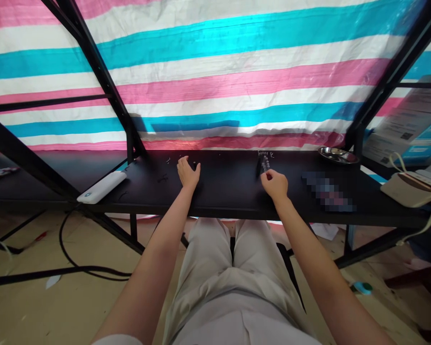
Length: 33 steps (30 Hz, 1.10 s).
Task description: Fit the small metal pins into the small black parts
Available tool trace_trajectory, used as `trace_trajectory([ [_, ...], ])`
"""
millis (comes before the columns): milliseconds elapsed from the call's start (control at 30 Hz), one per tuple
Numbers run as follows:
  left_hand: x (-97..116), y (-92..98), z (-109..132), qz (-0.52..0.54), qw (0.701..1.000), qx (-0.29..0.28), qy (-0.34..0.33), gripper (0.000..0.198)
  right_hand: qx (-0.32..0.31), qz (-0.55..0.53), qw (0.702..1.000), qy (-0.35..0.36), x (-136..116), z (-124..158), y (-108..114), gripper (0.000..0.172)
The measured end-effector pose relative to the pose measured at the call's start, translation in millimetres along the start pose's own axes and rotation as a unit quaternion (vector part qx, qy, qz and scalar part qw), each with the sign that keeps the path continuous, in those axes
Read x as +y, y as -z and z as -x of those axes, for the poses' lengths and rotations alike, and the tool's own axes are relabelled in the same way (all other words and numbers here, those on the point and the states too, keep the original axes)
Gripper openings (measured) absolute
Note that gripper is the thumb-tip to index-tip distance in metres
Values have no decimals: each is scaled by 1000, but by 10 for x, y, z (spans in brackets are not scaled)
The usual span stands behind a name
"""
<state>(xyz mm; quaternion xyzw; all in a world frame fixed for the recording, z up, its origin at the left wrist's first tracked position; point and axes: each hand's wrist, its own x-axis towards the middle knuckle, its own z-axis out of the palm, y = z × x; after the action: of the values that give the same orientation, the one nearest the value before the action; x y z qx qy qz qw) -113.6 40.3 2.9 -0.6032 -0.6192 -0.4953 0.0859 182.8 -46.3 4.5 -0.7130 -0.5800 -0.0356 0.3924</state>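
My left hand (187, 173) lies on the black table (230, 191), palm down, with the fingers loosely curled over something small and dark that I cannot make out. My right hand (275, 183) is closed in a pinch at a small black block (263, 166) studded with pale beads or pins. A few tiny metal pins (266, 154) lie just behind the block. More small bits (168, 160) are scattered near my left hand.
A white power bank (101, 187) lies at the table's left front edge. A metal dish (337, 155) stands at the back right, and a beige device with a cord (409, 188) sits far right. Black frame bars (100, 76) rise before a striped tarp. Cables cross the floor.
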Motion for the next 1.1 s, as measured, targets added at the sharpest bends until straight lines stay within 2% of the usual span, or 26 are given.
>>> trace_trajectory([
  [100, 20, -1, 25, 21, 998, 3, -62, 36, -13, 27, 996, -78, 55, -47, 11, 22],
  [200, 28, 2, 38, 29, 995, 2, -91, 34, -58, 47, 991, -114, 127, -84, -22, 21],
  [400, 46, 27, 39, 30, 994, 14, -104, 36, -86, 92, 986, -109, 223, -107, -104, 29],
  [567, 84, 42, 54, 18, 988, 22, -149, 35, -101, 125, 982, -96, 231, -120, -130, 34],
  [767, 140, 72, 86, -9, 979, 1, -204, 35, -113, 130, 981, -91, 239, -154, -153, 35],
  [933, 217, 93, 102, -39, 954, -74, -288, 34, -121, 129, 980, -90, 253, -195, -175, 34],
  [1100, 418, 71, 153, -71, 885, -220, -404, 33, -121, 118, 981, -89, 256, -230, -195, 32],
])
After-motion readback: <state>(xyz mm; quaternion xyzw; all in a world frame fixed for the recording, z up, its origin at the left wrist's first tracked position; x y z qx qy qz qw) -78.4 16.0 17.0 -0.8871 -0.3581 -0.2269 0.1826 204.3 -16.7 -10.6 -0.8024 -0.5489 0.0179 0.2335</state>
